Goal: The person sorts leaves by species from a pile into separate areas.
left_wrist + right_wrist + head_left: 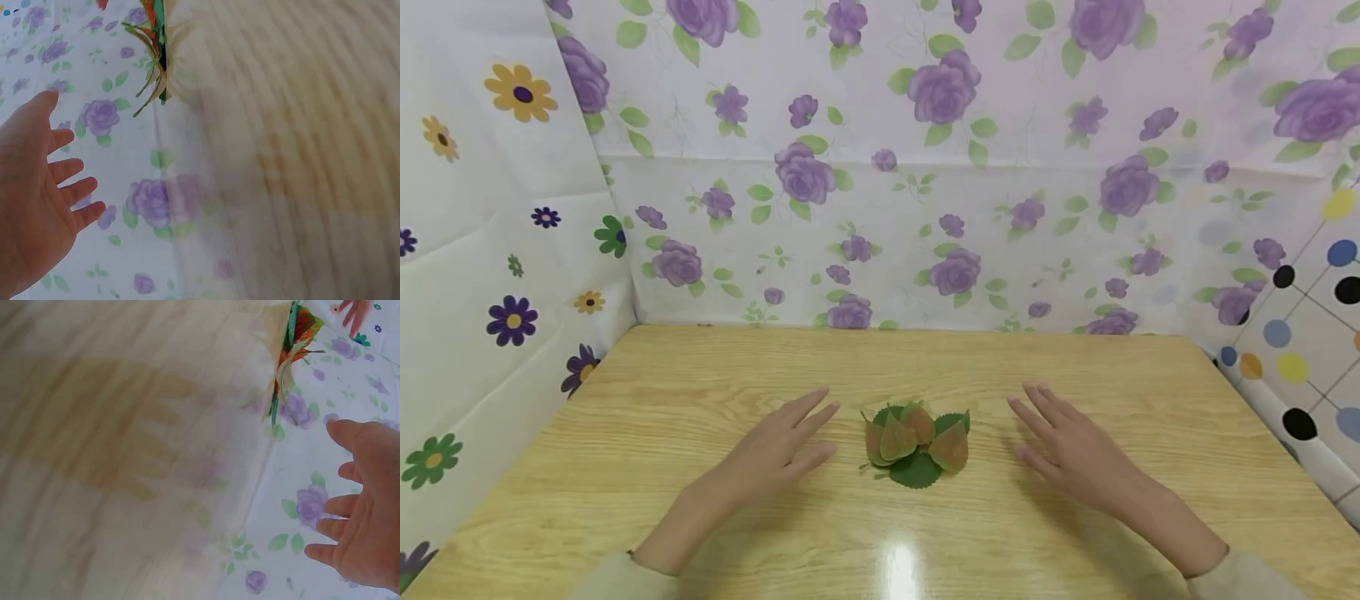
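A small pile of leaves (914, 442) lies on the wooden table. Several are orange-brown with green edges and pointed tips, and others are dark green with toothed edges, such as the green leaf (916, 471) at the front. Thin stems poke out on the left side. My left hand (767, 454) is to the left of the pile, fingers spread and apart from it. On the other side, my right hand (1078, 454) holds nothing, its fingers pointing forward. Both wrist views show the leaves (156, 44) edge-on, beyond the fingers.
The light wooden table (760, 358) ends at a back curtain (880, 217) with purple roses. A flower-print sheet (482, 275) borders the left, and a dotted sheet (1315, 333) the right. Light glares off the table's front middle.
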`<state>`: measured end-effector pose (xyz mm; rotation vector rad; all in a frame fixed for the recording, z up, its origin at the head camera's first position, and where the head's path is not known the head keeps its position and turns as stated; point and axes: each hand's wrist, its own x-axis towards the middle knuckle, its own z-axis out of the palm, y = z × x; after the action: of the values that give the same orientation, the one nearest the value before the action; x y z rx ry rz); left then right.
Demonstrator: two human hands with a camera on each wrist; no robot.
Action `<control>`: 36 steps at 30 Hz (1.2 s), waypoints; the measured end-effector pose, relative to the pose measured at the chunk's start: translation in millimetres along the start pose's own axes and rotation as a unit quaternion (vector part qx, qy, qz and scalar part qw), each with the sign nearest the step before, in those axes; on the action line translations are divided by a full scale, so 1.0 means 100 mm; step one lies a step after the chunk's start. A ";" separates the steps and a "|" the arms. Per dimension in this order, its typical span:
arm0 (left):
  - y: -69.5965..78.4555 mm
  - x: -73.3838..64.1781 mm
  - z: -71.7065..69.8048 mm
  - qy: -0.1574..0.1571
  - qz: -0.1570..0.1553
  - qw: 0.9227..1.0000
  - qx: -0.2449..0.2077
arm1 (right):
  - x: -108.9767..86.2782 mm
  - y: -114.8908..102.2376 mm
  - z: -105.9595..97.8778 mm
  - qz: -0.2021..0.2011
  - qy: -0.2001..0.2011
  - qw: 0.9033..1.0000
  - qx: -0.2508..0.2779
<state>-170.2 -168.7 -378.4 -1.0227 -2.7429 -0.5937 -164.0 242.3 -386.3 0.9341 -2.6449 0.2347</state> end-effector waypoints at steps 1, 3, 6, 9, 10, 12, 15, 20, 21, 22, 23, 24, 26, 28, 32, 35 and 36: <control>0.02 0.01 0.01 -0.006 0.002 1.000 0.000 | 0.01 -0.01 0.00 -0.003 0.001 1.000 0.002; 0.05 0.04 0.04 -0.018 0.009 1.000 0.002 | 0.04 -0.02 0.00 -0.007 -0.001 1.000 0.009; 0.09 0.10 0.09 -0.039 0.019 0.999 0.006 | 0.08 -0.05 0.01 -0.010 -0.014 1.000 0.023; 0.14 0.16 0.15 -0.061 0.031 0.998 0.001 | 0.12 -0.10 0.03 -0.019 -0.027 0.999 0.031; 0.16 0.18 0.16 -0.071 0.034 0.997 0.002 | 0.14 -0.12 0.03 -0.022 -0.028 0.999 0.034; 0.20 0.22 0.19 -0.093 0.038 0.995 0.003 | 0.18 -0.17 0.04 -0.030 -0.026 0.999 0.033; 0.24 0.28 0.21 -0.123 0.039 0.992 0.011 | 0.25 -0.24 0.05 -0.037 -0.021 0.999 0.033; 0.31 0.38 0.25 -0.149 0.057 0.987 0.023 | 0.36 -0.33 0.09 -0.021 -0.030 0.998 0.052; 0.33 0.40 0.27 -0.155 0.063 0.986 0.026 | 0.38 -0.34 0.11 -0.012 -0.033 0.998 0.057; 0.35 0.42 0.28 -0.161 0.069 0.984 0.030 | 0.40 -0.35 0.12 -0.002 -0.034 0.998 0.061; 0.37 0.44 0.30 -0.167 0.073 0.983 0.034 | 0.41 -0.36 0.14 0.009 -0.033 0.997 0.064; 0.38 0.46 0.32 -0.172 0.075 0.981 0.038 | 0.43 -0.36 0.16 0.024 -0.033 0.997 0.069; 0.40 0.49 0.35 -0.182 0.076 0.979 0.043 | 0.46 -0.38 0.21 0.062 -0.034 0.994 0.083; 0.41 0.51 0.39 -0.188 0.072 0.979 0.046 | 0.50 -0.41 0.25 0.105 -0.037 0.988 0.107; 0.42 0.54 0.45 -0.210 0.064 0.974 0.045 | 0.57 -0.46 0.32 0.178 -0.058 0.968 0.165; 0.42 0.55 0.50 -0.228 0.064 0.970 0.049 | 0.61 -0.48 0.33 0.198 -0.065 0.961 0.182; 0.43 0.55 0.51 -0.232 0.064 0.969 0.052 | 0.62 -0.48 0.33 0.200 -0.065 0.960 0.184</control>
<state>-184.4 -85.4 -395.7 -1.4543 -3.0169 -0.2035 -186.7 160.6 -393.5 0.5087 -2.9527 0.8099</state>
